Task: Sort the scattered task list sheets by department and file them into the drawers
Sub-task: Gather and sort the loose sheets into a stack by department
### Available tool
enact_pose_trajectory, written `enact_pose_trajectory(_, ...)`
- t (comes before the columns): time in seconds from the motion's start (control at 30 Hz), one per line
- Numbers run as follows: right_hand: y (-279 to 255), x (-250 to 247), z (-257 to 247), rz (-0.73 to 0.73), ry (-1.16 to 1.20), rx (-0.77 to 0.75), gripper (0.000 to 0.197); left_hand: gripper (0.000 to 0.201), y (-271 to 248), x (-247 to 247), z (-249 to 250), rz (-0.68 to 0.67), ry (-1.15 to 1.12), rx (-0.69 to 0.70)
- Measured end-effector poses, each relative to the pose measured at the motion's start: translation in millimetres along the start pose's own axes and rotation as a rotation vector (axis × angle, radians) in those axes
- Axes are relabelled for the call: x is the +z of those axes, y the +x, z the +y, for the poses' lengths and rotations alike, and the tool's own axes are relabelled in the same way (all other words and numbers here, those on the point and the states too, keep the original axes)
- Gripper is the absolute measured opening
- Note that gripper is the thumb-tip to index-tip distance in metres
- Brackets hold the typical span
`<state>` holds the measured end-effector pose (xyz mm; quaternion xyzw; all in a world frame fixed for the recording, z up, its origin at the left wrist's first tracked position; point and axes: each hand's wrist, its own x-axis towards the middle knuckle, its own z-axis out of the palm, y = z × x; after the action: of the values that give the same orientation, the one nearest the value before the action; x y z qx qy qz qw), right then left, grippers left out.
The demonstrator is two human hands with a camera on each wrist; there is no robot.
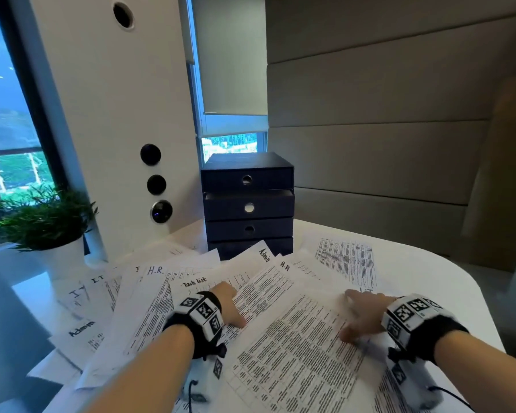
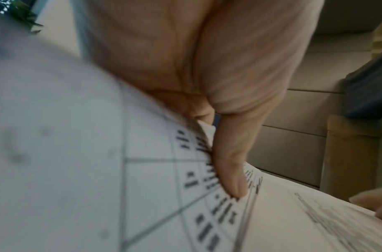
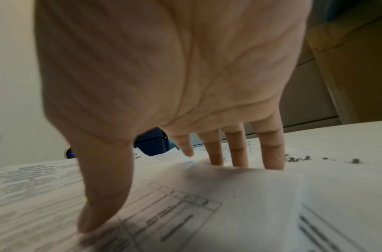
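Many task list sheets (image 1: 295,338) lie fanned and overlapping across the white counter (image 1: 447,272), their headed ends pointing away toward the drawers (image 1: 248,204). Handwritten labels show on the far corners: "H.R", "Admin" and "I.T". The topmost printed sheet runs long-axis from the near edge up and slightly left, its "H.R" corner toward the dark four-drawer unit, which stands at the back of the counter with its fronts facing the person; the second drawer from the top sits slightly forward of the others.

The left hand (image 1: 231,305) rests on the pile left of centre. Its thumb (image 2: 233,170) presses down on the printed table at a sheet's edge; the other fingers are hidden, so whether that grip is closed on paper cannot be told. The right hand (image 1: 364,315) lies flat on the right side of the pile, fingers (image 3: 272,148) straight and spread, tips and thumb touching the paper, holding nothing.

A potted plant (image 1: 46,222) stands at the left.
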<state>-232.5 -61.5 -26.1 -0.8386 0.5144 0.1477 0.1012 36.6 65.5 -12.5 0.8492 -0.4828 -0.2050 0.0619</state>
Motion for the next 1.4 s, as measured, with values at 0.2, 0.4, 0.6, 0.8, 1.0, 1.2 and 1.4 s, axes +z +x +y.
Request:
enact_pose_trajectory(0.2,19.2,-28.8,7.7,0.049,0.322,0.039,0.113,0.031,9.0,-14.8,-13.4,0.084,-0.056,0.041)
enact_pose_trajectory(0.4,54.4,-30.2,-6.2,-0.009,0.219,0.001,0.114,0.083,17.9,-17.1,-18.3,-0.043,-0.163,0.040)
enact_pose_trajectory(0.6,70.4,-25.1,-4.5,0.076,0.225,0.000,0.060,0.057,25.1,-13.3,-14.3,-0.073,-0.151,0.090)
enact_pose_trajectory(0.8,66.8,-29.6,-4.0,0.141,0.326,-0.074,0.078,0.034,32.0,-21.9,-31.0,-0.028,-0.321,0.130)
enact_pose_trajectory(1.0,45.0,-31.0,-42.4,0.330,-0.096,-0.355,0.118,0.037,33.4,-26.7,-39.7,0.017,-0.269,0.098)
enact_pose_trajectory(1.2,43.7,-38.9,-85.9,0.273,-0.285,-0.669,0.111,0.026,32.5,-28.7,-51.2,0.006,-0.295,0.042)
enact_pose_trajectory(1.4,64.3,-40.6,-121.9,0.009,-0.348,-0.558,0.131,0.023,29.3,-28.7,-57.0,-0.025,-0.293,0.044)
